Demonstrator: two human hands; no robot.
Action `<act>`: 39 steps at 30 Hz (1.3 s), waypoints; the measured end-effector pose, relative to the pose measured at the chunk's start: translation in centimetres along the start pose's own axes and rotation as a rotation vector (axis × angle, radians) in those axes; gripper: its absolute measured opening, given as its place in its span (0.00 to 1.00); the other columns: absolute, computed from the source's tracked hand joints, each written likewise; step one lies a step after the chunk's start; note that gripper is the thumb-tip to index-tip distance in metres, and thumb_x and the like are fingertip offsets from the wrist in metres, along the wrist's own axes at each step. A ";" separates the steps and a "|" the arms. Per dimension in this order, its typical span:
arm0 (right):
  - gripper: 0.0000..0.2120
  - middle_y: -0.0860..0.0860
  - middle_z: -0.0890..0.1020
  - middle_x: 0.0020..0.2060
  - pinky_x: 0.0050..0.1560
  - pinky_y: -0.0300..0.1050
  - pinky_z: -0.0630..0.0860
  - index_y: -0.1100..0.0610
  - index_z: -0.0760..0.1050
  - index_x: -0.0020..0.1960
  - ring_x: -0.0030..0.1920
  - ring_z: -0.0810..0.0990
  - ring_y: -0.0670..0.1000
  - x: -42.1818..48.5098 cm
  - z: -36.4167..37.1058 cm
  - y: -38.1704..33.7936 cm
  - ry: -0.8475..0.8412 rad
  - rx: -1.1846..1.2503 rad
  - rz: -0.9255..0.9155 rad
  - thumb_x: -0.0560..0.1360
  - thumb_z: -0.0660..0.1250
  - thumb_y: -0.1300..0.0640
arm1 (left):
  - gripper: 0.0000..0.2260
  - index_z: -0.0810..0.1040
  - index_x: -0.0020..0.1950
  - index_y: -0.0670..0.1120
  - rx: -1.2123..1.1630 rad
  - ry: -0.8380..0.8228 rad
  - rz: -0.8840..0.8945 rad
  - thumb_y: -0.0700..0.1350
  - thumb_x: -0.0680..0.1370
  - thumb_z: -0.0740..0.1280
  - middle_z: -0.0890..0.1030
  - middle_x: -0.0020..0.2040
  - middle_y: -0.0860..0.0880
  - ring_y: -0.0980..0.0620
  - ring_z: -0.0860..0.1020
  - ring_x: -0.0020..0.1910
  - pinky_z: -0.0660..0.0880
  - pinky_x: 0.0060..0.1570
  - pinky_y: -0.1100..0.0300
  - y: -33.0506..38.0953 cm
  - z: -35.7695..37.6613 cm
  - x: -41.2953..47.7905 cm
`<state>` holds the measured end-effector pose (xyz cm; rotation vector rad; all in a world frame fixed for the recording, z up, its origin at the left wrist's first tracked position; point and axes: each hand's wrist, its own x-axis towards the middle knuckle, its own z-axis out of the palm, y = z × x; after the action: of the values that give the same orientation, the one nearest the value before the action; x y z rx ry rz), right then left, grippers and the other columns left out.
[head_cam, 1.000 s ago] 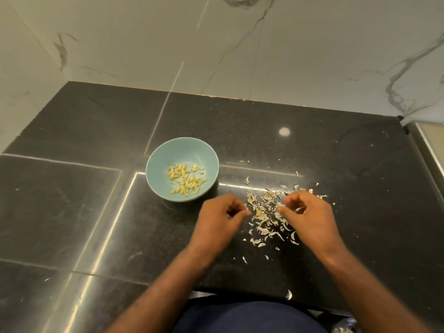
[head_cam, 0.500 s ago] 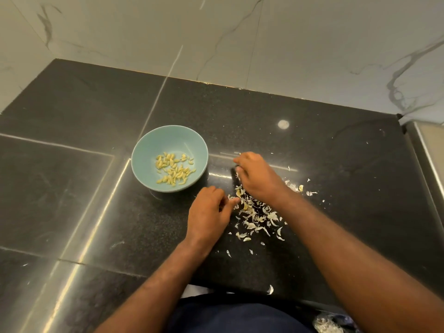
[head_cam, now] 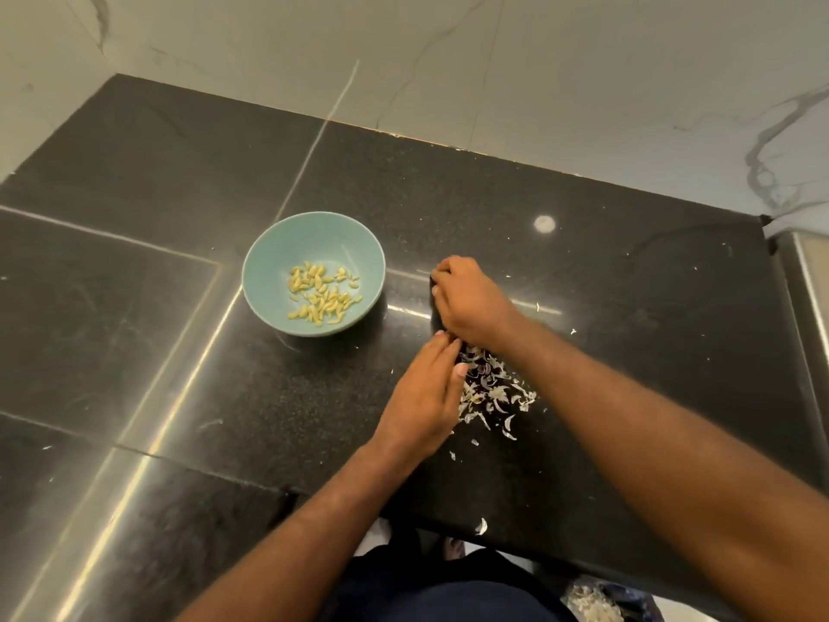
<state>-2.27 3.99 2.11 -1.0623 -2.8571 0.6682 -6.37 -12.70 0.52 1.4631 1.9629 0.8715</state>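
A pile of pale, papery peels (head_cam: 493, 390) lies on the black stone counter (head_cam: 179, 352). My left hand (head_cam: 426, 397) stands on its edge against the pile's left side, fingers straight and together. My right hand (head_cam: 471, 303) is cupped over the far end of the pile, its fingers bent down onto the counter, and I see nothing pinched in it. The two hands nearly touch at the fingertips. A light blue bowl (head_cam: 269, 280) stands to the left of the hands and holds several small yellowish peeled pieces (head_cam: 320, 294).
Stray peels lie around the pile, and a single peel (head_cam: 482, 526) sits at the counter's front edge. A bag with more peels (head_cam: 592, 599) shows below the counter at the lower right. Marble wall (head_cam: 538, 83) closes the back, and a metal-edged surface (head_cam: 807, 280) sits at the right.
My right hand has reached past the pile to its far side and drawn the scattered peels in. My left hand has straightened against the pile. The peels are bunched tighter.
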 end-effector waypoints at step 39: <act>0.54 0.57 0.42 0.81 0.79 0.63 0.43 0.54 0.40 0.82 0.81 0.39 0.56 -21.7 5.9 2.3 0.028 -0.198 -0.267 0.71 0.54 0.21 | 0.30 0.71 0.73 0.41 -0.265 0.413 -0.111 0.60 0.80 0.52 0.74 0.69 0.50 0.61 0.71 0.67 0.69 0.69 0.61 -2.4 -1.0 -6.1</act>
<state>14.82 -10.38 -1.45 -0.6772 -3.0096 0.3567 -6.96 -19.20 -0.47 1.0743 2.0880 1.4104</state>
